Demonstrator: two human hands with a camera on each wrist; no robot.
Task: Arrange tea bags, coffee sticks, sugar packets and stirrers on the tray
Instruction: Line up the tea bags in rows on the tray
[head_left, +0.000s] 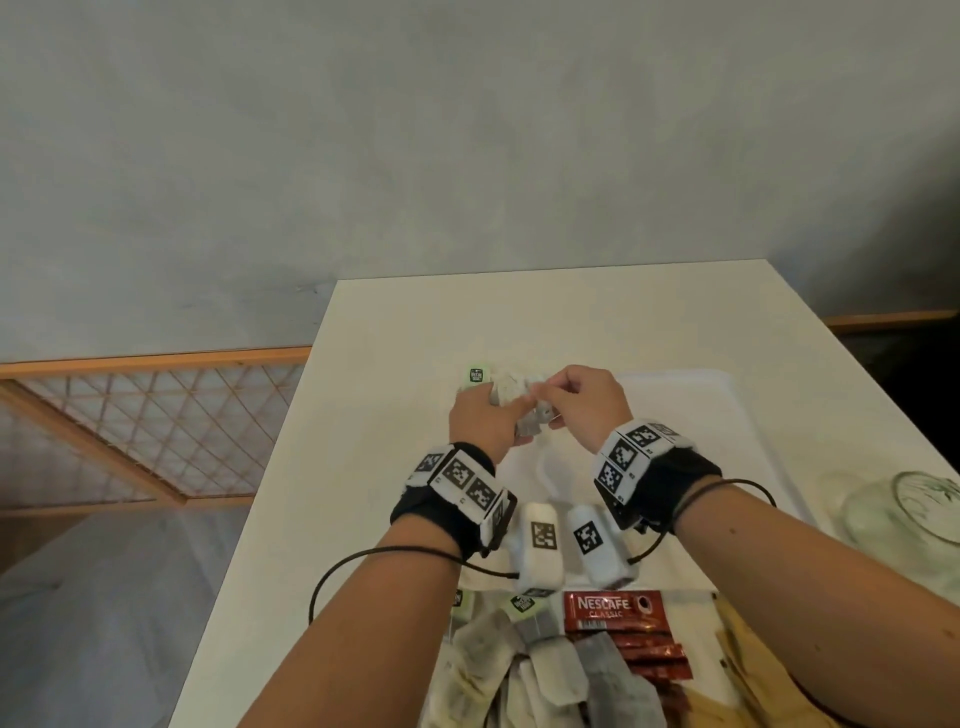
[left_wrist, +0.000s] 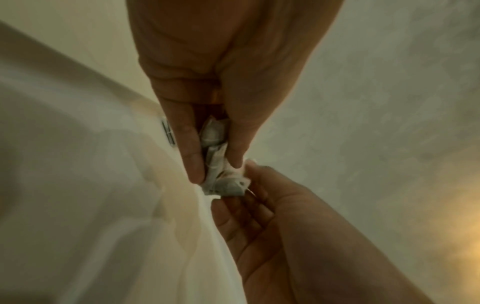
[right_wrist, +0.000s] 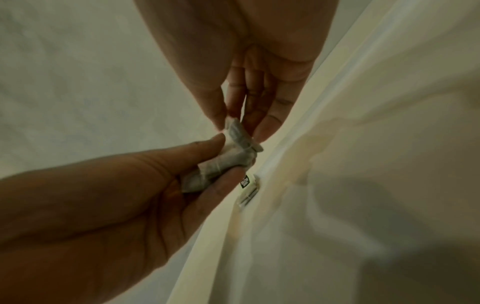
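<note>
My head view is evenly bright and bowed at its edges; both wrist views are dim, soft and yellow-tinged.

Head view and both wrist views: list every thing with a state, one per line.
left hand: grips a bunch of tea bags.
right hand: pinches one tea bag of the bunch.
held tea bags: bunched, off the table.
white tray: flat on the table.
Nescafe coffee sticks: stacked, lying flat.
loose tea bags: piled, untouched.
glass jar: tipped on its side.
</note>
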